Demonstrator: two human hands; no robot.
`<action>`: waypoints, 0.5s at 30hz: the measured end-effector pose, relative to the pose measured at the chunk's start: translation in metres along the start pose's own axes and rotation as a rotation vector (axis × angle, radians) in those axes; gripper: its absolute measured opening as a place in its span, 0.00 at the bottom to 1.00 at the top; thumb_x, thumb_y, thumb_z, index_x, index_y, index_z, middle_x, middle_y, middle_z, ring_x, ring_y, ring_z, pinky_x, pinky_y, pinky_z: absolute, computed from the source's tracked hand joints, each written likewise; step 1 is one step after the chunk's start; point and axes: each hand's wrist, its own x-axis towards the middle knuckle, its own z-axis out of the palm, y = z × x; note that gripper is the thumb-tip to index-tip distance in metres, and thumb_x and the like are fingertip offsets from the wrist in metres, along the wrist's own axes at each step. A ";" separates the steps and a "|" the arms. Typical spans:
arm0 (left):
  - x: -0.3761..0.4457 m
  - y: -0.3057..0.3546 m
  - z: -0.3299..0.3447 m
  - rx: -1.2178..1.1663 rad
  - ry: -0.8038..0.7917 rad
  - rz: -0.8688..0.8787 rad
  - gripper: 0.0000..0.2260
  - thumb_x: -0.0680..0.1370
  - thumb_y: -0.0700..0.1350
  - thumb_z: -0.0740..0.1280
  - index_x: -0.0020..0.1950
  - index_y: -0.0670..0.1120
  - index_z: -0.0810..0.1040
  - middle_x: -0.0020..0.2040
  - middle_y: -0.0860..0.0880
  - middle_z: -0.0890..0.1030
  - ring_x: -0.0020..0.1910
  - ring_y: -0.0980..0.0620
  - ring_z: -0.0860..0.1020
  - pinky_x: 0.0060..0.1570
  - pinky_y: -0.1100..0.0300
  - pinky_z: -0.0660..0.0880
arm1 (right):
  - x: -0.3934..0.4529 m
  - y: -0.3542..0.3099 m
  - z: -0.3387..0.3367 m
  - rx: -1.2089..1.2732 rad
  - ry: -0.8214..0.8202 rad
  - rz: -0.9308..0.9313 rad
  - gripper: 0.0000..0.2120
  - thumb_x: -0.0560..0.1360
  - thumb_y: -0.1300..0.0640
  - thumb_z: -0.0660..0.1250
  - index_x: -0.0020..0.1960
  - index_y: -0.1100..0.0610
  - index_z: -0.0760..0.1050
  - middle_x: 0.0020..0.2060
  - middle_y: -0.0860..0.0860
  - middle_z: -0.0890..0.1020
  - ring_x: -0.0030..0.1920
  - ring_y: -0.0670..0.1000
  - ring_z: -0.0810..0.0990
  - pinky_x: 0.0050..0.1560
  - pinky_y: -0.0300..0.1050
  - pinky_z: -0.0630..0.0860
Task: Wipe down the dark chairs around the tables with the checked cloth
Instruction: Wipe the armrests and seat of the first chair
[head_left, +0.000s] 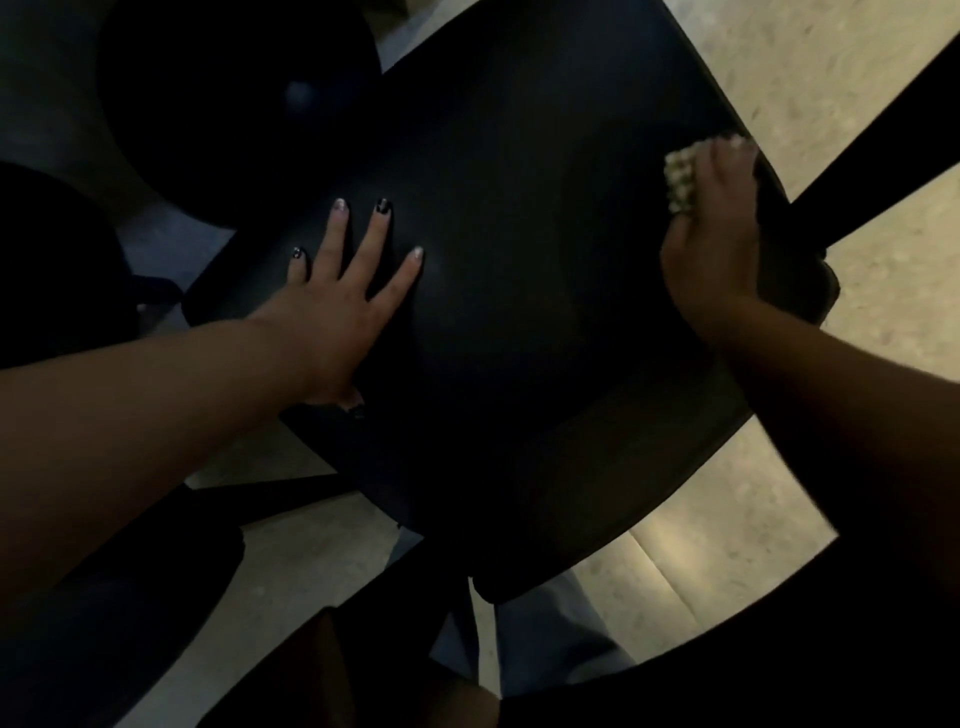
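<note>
My left hand (332, 306) lies flat, fingers (382, 228) spread, steadying the dark chair seat (519, 312) below me. Right hand (711, 234) bunches the checked cloth (681, 179) at the seat's far edge. Cloth's soft, light, squashes easy; chair's stiff, prob slick, so brace w/ palm.

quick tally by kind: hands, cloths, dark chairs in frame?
Hands: 2, left hand flat on the nearest chair, right hand gripping the cloth.
Cloths: 1, checked cloth.
Dark chairs: 3, nearest, upper left, left edge.
Total: 6
</note>
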 end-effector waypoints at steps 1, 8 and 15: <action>0.001 0.001 0.002 -0.004 0.013 -0.012 0.66 0.64 0.63 0.76 0.71 0.49 0.21 0.69 0.38 0.20 0.71 0.30 0.28 0.71 0.35 0.53 | -0.007 -0.008 0.008 -0.028 0.015 0.012 0.28 0.75 0.65 0.54 0.75 0.63 0.57 0.76 0.61 0.57 0.76 0.61 0.51 0.77 0.51 0.47; 0.001 0.002 0.001 -0.020 0.033 -0.022 0.65 0.64 0.61 0.77 0.73 0.50 0.23 0.70 0.40 0.21 0.71 0.32 0.28 0.72 0.36 0.52 | -0.136 -0.078 0.038 0.128 -0.235 -0.517 0.25 0.73 0.67 0.55 0.70 0.67 0.67 0.70 0.64 0.68 0.73 0.63 0.60 0.72 0.60 0.59; 0.000 0.001 0.005 -0.060 0.061 -0.030 0.66 0.63 0.60 0.78 0.71 0.53 0.22 0.70 0.42 0.21 0.72 0.34 0.28 0.72 0.37 0.52 | -0.083 -0.036 0.014 0.145 -0.218 -0.646 0.20 0.77 0.68 0.54 0.67 0.71 0.68 0.67 0.68 0.70 0.70 0.65 0.65 0.73 0.58 0.57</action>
